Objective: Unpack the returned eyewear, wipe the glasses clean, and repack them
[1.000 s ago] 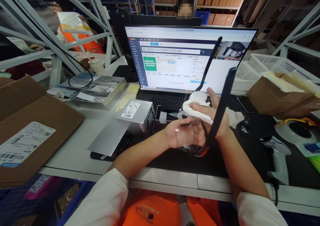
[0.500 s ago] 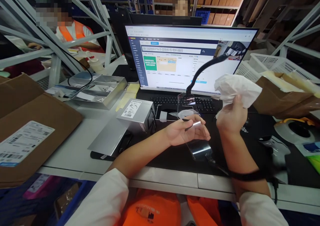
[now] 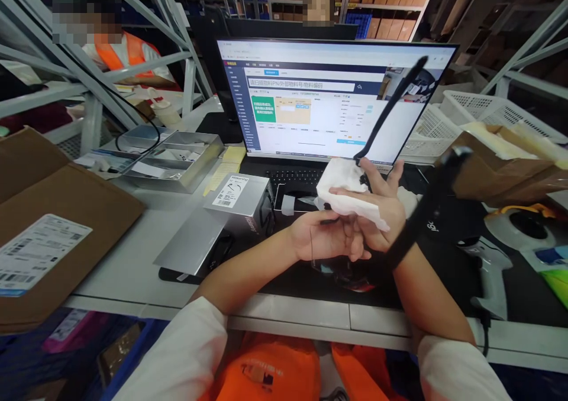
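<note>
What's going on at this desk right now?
A person holds a pair of black-armed glasses in the left hand, while the right hand presses a white tissue against them. Both hands are in front of a lit monitor. A silver box stands to the left, and a handheld scanner lies to the right.

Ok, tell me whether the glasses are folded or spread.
Spread: one black arm of the glasses crosses in front of the lit screen, and the other sticks out beside the right hand.
</note>
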`<move>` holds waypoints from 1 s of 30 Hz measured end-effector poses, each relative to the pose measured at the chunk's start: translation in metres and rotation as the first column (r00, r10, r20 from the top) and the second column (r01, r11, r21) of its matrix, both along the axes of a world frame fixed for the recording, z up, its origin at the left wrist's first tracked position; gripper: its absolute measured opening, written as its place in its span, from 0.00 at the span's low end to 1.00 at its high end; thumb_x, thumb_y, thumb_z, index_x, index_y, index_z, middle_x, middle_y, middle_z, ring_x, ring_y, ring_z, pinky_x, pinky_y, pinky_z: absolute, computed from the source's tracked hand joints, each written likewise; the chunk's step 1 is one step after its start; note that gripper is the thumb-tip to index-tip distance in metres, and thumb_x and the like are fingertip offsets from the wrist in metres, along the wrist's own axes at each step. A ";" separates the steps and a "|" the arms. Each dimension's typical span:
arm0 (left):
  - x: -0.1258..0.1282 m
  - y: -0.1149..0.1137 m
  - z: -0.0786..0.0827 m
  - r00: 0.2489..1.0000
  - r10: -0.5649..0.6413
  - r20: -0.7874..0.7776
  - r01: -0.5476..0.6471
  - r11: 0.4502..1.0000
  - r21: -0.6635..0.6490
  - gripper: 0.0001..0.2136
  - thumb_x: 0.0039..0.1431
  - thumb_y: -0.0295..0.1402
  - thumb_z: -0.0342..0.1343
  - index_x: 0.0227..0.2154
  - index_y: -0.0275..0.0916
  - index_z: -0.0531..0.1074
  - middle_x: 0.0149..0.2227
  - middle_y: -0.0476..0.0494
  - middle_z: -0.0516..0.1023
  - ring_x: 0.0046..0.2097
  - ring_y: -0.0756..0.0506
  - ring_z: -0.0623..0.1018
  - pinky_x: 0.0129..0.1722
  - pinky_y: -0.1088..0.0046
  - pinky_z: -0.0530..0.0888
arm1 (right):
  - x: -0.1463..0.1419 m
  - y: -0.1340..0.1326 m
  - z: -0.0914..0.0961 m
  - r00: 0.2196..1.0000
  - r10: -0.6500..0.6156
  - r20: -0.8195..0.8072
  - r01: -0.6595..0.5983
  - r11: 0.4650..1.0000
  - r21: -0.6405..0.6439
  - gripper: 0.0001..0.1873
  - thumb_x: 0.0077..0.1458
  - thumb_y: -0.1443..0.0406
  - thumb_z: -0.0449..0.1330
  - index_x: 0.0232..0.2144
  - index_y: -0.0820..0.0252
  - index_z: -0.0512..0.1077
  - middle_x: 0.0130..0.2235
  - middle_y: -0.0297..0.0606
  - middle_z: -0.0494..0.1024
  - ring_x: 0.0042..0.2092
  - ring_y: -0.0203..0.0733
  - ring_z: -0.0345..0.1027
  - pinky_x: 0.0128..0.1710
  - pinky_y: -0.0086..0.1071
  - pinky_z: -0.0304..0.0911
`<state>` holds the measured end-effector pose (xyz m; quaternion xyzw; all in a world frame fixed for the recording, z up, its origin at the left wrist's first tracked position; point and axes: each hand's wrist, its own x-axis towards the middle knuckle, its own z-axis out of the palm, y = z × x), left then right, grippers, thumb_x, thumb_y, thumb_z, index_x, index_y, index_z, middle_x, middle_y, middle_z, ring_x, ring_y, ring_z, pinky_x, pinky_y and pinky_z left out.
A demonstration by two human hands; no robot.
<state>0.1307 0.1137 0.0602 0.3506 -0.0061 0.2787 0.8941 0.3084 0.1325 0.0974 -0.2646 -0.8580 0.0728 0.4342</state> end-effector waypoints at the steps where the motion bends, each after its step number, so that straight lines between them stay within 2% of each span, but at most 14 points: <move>1: 0.000 0.000 0.001 1.000 -0.007 0.002 0.007 1.000 0.001 0.16 0.57 0.46 0.58 0.36 0.38 0.78 0.27 0.41 0.80 0.30 0.41 0.79 0.50 0.55 0.74 | 0.002 0.004 -0.002 1.000 -0.029 -0.010 0.029 0.999 -0.028 0.19 0.61 0.46 0.58 0.51 0.35 0.78 0.50 0.29 0.84 0.74 0.54 0.49 0.71 0.54 0.05; 3: 0.001 0.001 0.000 1.000 0.005 -0.008 -0.005 1.000 0.003 0.15 0.57 0.46 0.59 0.36 0.38 0.78 0.28 0.40 0.80 0.31 0.42 0.80 0.51 0.54 0.74 | 0.004 0.012 -0.005 0.996 -0.076 -0.040 0.075 0.997 -0.032 0.18 0.59 0.48 0.62 0.51 0.36 0.78 0.51 0.30 0.83 0.74 0.55 0.49 0.71 0.56 0.07; 4: 0.002 0.002 0.000 0.999 0.033 -0.019 -0.033 0.999 -0.007 0.15 0.57 0.46 0.60 0.35 0.38 0.78 0.29 0.40 0.80 0.32 0.42 0.80 0.52 0.55 0.74 | 0.004 0.016 -0.007 0.994 -0.095 -0.054 0.096 0.995 0.006 0.18 0.60 0.50 0.62 0.52 0.37 0.78 0.52 0.30 0.83 0.74 0.55 0.50 0.71 0.58 0.08; 6: 0.003 0.005 -0.001 0.992 0.118 -0.046 -0.119 0.993 -0.017 0.15 0.56 0.45 0.64 0.36 0.38 0.77 0.32 0.40 0.81 0.35 0.42 0.81 0.52 0.56 0.74 | 0.005 0.021 -0.011 0.985 -0.136 -0.106 0.148 0.983 0.112 0.18 0.64 0.52 0.58 0.54 0.40 0.76 0.53 0.32 0.82 0.73 0.53 0.52 0.72 0.59 0.11; 8: 0.004 0.008 0.000 0.968 0.243 -0.059 -0.241 0.970 0.028 0.18 0.53 0.46 0.69 0.38 0.38 0.76 0.36 0.39 0.83 0.39 0.41 0.82 0.52 0.58 0.74 | 0.005 0.023 -0.011 0.951 -0.190 -0.243 0.227 0.964 0.135 0.19 0.67 0.53 0.53 0.55 0.44 0.76 0.57 0.34 0.80 0.72 0.51 0.56 0.74 0.59 0.22; 10: 0.002 0.010 0.001 0.928 0.370 -0.041 -0.365 0.925 0.104 0.20 0.51 0.46 0.72 0.39 0.39 0.76 0.39 0.39 0.83 0.43 0.41 0.82 0.53 0.60 0.74 | 0.005 0.024 -0.010 0.856 -0.240 -0.457 0.291 0.956 0.042 0.20 0.69 0.53 0.52 0.56 0.48 0.75 0.60 0.37 0.77 0.69 0.50 0.62 0.74 0.57 0.39; 12: -0.001 0.011 0.004 0.890 0.456 -0.014 -0.448 0.879 0.160 0.18 0.53 0.46 0.71 0.41 0.40 0.76 0.40 0.40 0.84 0.47 0.42 0.82 0.56 0.60 0.73 | 0.006 0.024 -0.008 0.724 -0.278 -0.631 0.311 0.948 -0.061 0.20 0.69 0.53 0.54 0.55 0.52 0.76 0.58 0.39 0.79 0.64 0.49 0.69 0.70 0.52 0.54; 15: -0.007 0.013 0.005 0.860 0.510 0.021 -0.503 0.839 0.209 0.17 0.55 0.45 0.70 0.43 0.43 0.76 0.44 0.41 0.84 0.51 0.42 0.81 0.58 0.60 0.72 | 0.009 0.028 -0.008 0.608 -0.336 -0.719 0.356 0.925 -0.131 0.19 0.66 0.51 0.58 0.46 0.54 0.80 0.46 0.39 0.83 0.57 0.49 0.75 0.63 0.48 0.65; 17: -0.010 0.015 0.005 0.849 0.527 0.025 -0.518 0.824 0.229 0.19 0.53 0.45 0.71 0.43 0.44 0.76 0.45 0.41 0.84 0.52 0.41 0.81 0.58 0.58 0.72 | 0.011 0.032 -0.010 0.600 -0.368 -0.710 0.387 0.910 -0.145 0.21 0.65 0.48 0.58 0.43 0.57 0.80 0.43 0.40 0.83 0.53 0.49 0.77 0.59 0.48 0.68; 23: -0.010 0.020 0.003 0.828 0.556 0.071 -0.554 0.793 0.254 0.21 0.50 0.43 0.74 0.45 0.46 0.76 0.48 0.44 0.84 0.52 0.43 0.82 0.59 0.59 0.72 | 0.008 0.033 -0.014 0.670 -0.391 -0.631 0.400 0.906 -0.138 0.22 0.65 0.49 0.57 0.39 0.61 0.80 0.37 0.41 0.82 0.45 0.46 0.78 0.47 0.40 0.73; 30: -0.010 0.023 0.001 0.838 0.538 0.089 -0.544 0.813 0.207 0.18 0.55 0.46 0.70 0.45 0.46 0.77 0.48 0.45 0.85 0.51 0.45 0.82 0.58 0.62 0.74 | 0.005 0.029 -0.013 0.692 -0.410 -0.594 0.409 0.901 -0.146 0.24 0.66 0.48 0.56 0.37 0.62 0.80 0.33 0.40 0.80 0.42 0.46 0.77 0.42 0.37 0.72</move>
